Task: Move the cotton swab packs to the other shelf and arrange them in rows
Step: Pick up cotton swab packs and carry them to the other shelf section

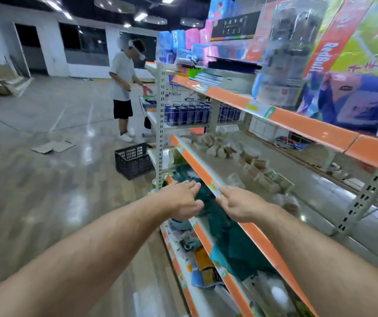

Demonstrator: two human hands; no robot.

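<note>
Reaching forward close together, the left hand (183, 200) and the right hand (240, 207) are both empty with loose fingers, the right one at the orange edge (193, 163) of the middle shelf (210, 167). The small pale packs (261, 170) farther right on it, too blurred to read, are probably the cotton swab packs; better to lift both hands over the edge and take packs squarely by their sides.

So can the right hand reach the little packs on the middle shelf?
Probably yes. The right hand is empty at the shelf's orange edge, and the packs sit just past it with nothing between.
</note>
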